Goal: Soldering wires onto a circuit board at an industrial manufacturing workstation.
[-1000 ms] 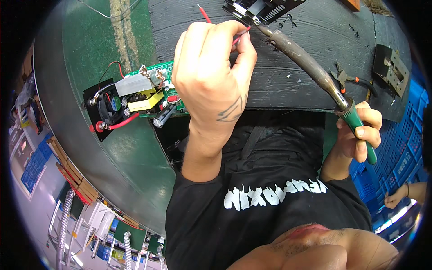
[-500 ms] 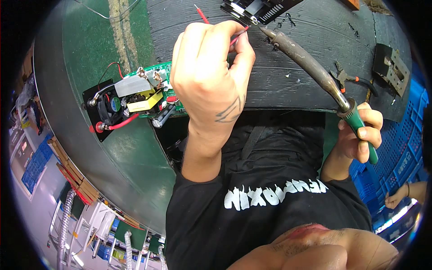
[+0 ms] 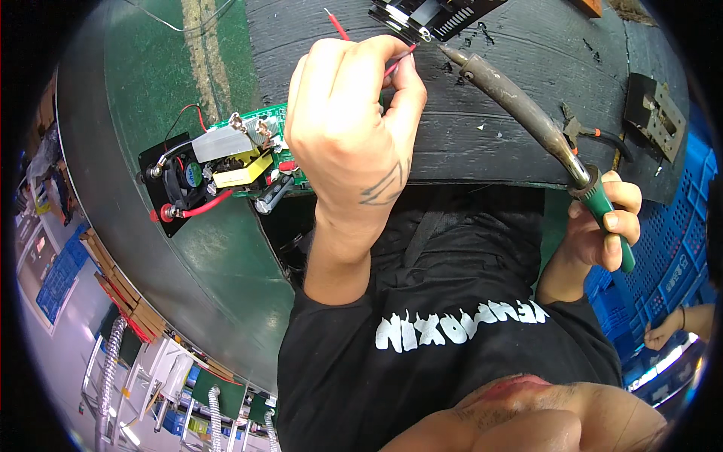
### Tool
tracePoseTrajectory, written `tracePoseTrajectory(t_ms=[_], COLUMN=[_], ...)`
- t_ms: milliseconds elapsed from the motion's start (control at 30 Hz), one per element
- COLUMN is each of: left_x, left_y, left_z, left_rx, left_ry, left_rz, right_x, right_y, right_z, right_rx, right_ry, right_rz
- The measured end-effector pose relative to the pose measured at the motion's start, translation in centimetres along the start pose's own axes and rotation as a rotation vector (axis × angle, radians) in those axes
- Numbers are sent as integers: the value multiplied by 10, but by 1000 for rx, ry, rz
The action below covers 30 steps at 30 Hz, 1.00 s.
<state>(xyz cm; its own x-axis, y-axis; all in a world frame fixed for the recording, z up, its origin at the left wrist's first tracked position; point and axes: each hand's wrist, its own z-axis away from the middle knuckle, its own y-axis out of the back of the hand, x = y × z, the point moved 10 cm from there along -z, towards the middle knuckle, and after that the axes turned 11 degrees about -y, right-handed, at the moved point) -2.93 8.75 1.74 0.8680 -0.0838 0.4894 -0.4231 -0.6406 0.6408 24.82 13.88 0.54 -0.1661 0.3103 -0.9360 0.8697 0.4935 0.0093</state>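
Note:
My left hand pinches a red wire between thumb and forefinger. One wire end points up past my knuckles, and the other sticks out at the fingertips beside a black panel with metal terminals. My right hand is wrapped round the green handle of a soldering iron. The iron slants up to the left, its tip a little right of the wire end and the terminals, apart from both. Left of my left wrist lies a green circuit board with a fan, a yellow transformer and capacitors.
Pliers with orange-marked handles and a dark metal bracket lie on the black work mat at the right. Blue crates stand beyond it. Another person's hand shows at the far right edge.
The soldering iron has shifted slightly right, and its tip is a bit farther from the wire end. My left hand and the wire stay practically still.

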Motion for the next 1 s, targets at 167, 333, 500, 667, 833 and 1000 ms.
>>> tracePoseTrajectory(t_ms=[167,333,500,667,833,1000], left_x=[-1,0,2,3,-3,-15], left_y=[0,1,0,-1,-1,-1], left_z=[1,0,-3,-2,0,4], left_rx=[-1,-5,1,-1,15,48], left_ry=[-6,5,2,5,79,214], left_rz=[-6,-7,2,-2,53,236], right_x=[3,1,-2,-1,-1,-3], right_y=[2,2,5,7,9,13], right_z=[2,1,-1,1,2,2], right_rx=[12,7,5,2,17,14], right_ry=[-6,-2,1,-4,-8,-22], right_rz=[-20,-12,-9,-14,-24,-11])
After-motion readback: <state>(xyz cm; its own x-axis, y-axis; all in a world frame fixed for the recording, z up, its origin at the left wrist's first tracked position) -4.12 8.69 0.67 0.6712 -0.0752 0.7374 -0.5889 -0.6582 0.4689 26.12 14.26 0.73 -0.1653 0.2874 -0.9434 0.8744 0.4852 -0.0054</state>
